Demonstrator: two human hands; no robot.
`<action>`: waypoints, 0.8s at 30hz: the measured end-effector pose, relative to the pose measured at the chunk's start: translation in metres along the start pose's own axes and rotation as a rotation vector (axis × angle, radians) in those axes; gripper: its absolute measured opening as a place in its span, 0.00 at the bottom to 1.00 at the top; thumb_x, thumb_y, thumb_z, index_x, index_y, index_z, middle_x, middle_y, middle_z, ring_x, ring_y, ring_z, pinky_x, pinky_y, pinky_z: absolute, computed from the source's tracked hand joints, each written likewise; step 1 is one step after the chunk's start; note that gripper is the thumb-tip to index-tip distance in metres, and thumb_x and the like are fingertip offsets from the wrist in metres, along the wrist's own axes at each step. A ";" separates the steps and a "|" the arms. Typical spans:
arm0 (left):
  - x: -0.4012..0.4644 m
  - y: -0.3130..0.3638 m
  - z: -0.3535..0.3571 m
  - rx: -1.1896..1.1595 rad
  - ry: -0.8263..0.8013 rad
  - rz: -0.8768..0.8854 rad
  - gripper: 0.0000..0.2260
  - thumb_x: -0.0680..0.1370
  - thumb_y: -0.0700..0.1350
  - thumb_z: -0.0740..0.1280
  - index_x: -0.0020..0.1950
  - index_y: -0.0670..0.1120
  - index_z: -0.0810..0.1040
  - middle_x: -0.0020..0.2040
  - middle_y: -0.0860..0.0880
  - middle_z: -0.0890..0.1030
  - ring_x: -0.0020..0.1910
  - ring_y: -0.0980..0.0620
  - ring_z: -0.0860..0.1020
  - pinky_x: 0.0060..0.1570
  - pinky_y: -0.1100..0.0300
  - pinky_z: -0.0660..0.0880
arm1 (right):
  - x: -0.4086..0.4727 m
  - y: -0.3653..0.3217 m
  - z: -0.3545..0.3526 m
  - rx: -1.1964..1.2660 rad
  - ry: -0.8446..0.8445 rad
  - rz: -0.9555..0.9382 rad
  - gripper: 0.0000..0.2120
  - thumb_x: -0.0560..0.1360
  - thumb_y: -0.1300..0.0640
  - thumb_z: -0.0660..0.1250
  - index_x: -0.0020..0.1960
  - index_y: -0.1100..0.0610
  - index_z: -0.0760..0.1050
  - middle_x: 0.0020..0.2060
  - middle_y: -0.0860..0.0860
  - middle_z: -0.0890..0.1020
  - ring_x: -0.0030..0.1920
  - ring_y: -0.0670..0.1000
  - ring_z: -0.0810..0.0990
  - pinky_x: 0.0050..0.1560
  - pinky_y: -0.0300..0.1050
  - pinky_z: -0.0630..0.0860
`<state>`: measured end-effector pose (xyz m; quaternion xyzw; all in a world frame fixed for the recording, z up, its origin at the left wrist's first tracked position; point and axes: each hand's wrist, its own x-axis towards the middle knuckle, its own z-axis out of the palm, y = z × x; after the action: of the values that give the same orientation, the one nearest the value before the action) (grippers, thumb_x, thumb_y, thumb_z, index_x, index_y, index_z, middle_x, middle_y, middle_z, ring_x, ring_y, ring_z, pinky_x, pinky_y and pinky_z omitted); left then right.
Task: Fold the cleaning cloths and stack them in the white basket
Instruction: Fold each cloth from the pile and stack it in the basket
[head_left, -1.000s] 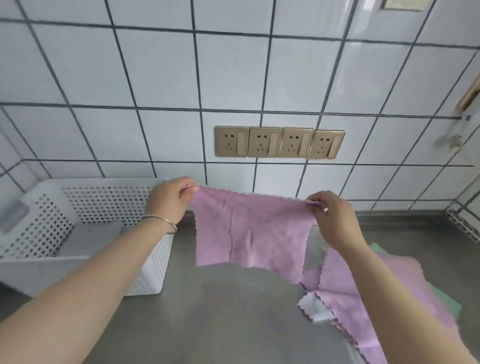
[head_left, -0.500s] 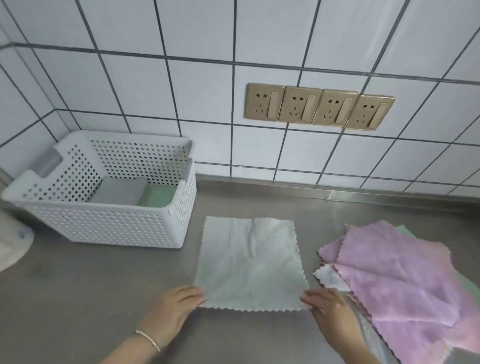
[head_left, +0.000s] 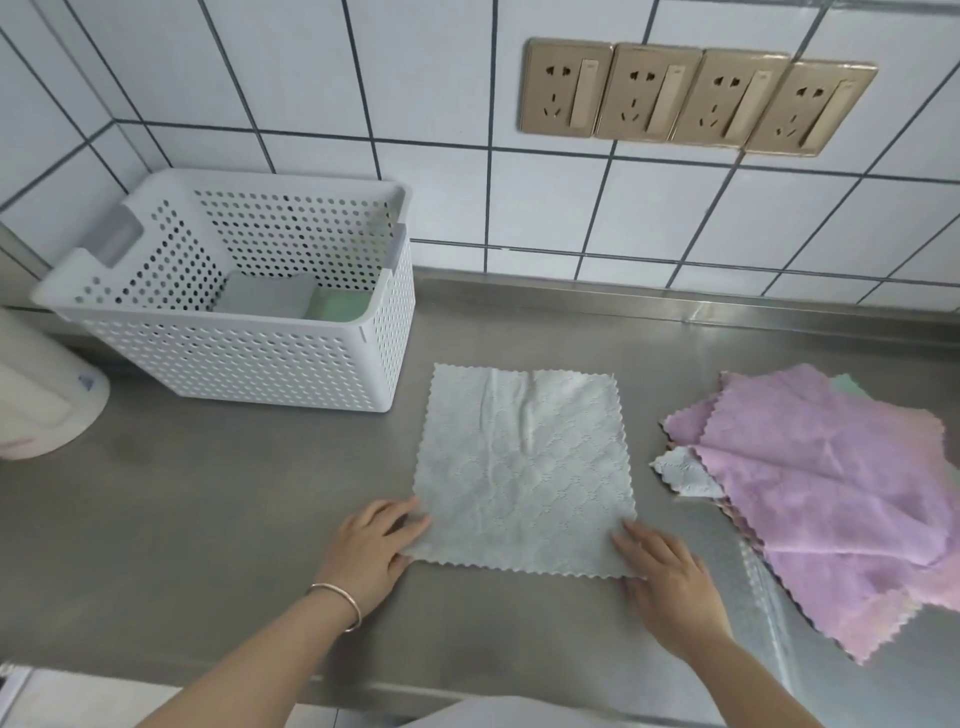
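Observation:
A pale grey cleaning cloth (head_left: 524, 467) lies spread flat on the steel counter, its pink side hidden underneath. My left hand (head_left: 371, 558) pinches its near left corner, fingers on top and thumb at the edge. My right hand (head_left: 670, 587) pinches the near right corner the same way. The white perforated basket (head_left: 260, 364) stands at the back left, a short gap from the cloth. Inside it lie a folded grey cloth (head_left: 265, 296) and a folded green cloth (head_left: 337, 304) side by side.
A loose pile of unfolded cloths (head_left: 831, 493), mostly pink, lies to the right of the spread cloth. A white rounded object (head_left: 36, 400) sits at the far left. Wall sockets (head_left: 696, 96) are on the tiled wall behind. The counter's front edge runs just below my wrists.
A second ago I held the cloth up in the air by its top corners, pink side showing. It now lies flat, grey side up, with my hands at its near corners.

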<state>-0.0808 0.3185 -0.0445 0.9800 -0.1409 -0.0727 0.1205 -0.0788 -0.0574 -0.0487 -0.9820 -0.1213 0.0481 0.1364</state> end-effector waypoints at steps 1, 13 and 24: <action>-0.001 -0.001 0.002 0.005 -0.022 -0.026 0.24 0.63 0.52 0.65 0.59 0.60 0.74 0.57 0.55 0.80 0.55 0.53 0.69 0.46 0.56 0.78 | 0.000 -0.002 -0.001 -0.022 0.007 -0.006 0.25 0.58 0.55 0.69 0.56 0.49 0.81 0.56 0.46 0.82 0.55 0.48 0.69 0.41 0.47 0.78; 0.021 -0.007 -0.034 -0.458 0.068 -0.146 0.18 0.75 0.54 0.55 0.58 0.53 0.79 0.61 0.60 0.73 0.65 0.60 0.67 0.66 0.61 0.62 | 0.025 -0.025 -0.057 0.785 -0.060 0.413 0.08 0.78 0.57 0.63 0.54 0.51 0.79 0.45 0.58 0.83 0.43 0.53 0.79 0.35 0.25 0.66; 0.018 -0.002 -0.047 -0.440 -0.408 -0.251 0.12 0.81 0.45 0.58 0.36 0.49 0.68 0.33 0.52 0.71 0.36 0.52 0.67 0.35 0.64 0.63 | 0.022 -0.026 -0.065 0.475 -0.345 0.388 0.16 0.80 0.59 0.59 0.33 0.53 0.65 0.28 0.48 0.69 0.31 0.48 0.67 0.32 0.41 0.61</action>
<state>-0.0551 0.3256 -0.0019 0.9055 -0.0214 -0.3105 0.2886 -0.0551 -0.0445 0.0194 -0.9050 0.0609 0.2654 0.3267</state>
